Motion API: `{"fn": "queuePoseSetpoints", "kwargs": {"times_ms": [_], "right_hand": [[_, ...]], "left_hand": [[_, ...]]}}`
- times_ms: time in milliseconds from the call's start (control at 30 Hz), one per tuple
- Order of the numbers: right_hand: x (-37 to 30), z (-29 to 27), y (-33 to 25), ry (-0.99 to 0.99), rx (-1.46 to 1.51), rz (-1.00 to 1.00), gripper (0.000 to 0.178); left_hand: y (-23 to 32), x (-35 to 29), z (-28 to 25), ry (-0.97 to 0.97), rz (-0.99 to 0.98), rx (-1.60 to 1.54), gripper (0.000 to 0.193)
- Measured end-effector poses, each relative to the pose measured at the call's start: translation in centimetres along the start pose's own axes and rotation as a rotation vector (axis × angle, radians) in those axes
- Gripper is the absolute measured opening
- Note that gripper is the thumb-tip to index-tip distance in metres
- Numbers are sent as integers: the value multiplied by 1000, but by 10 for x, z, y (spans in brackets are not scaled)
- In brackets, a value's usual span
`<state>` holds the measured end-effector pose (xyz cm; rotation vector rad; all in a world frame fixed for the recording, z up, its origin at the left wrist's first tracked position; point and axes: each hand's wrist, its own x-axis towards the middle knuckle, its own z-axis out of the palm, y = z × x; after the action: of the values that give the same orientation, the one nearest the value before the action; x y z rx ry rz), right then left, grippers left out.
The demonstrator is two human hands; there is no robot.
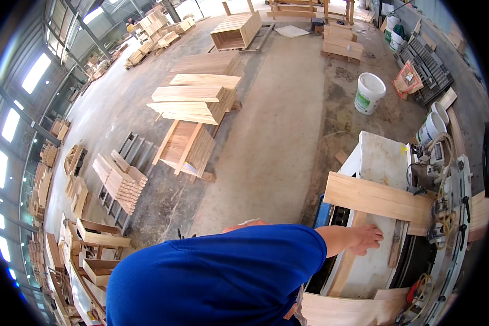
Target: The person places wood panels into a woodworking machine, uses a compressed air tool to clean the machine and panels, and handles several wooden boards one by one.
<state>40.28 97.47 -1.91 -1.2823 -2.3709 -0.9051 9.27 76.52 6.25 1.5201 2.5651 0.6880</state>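
My left hand nearest, fingers loosely spread, nothing visibly held, over white tabletop. Long, flat, pale wooden board lies just up-view from them, long axis roughly left-right.

The person wears a shirt in a strong, even royal blue. The cloth looks soft and plain, brighter across the upper part and deeper blue in the shaded folds lower down. A thin line, a seam or a crease, runs near the shoulder at the left. The short sleeve is wide and loose, its rounded edge finished with a narrow hem of the same blue. Beyond that hem, the forearm is bare, and so is the left hand, its fingers uncovered to the tips.
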Motion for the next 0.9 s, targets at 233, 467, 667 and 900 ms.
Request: {"fn": "queuePoseSetpoints", "kwargs": {"times_ms": [233, 467, 667, 900], "right_hand": [[0, -1, 2, -1, -27, -1, 28], [-2, -1, 2, -17, -31, -2, 27], [-5, 0, 3, -17, -41, 11, 26], [-6, 0, 8, -24, -57, 6, 26]], "left_hand": [[3, -1, 3, -18, -24, 24, 45], [-4, 0, 8, 50, -4, 39, 44], [3, 1, 4, 4, 2, 26, 45], [0, 0, 8, 24, -4, 20, 44]]}}
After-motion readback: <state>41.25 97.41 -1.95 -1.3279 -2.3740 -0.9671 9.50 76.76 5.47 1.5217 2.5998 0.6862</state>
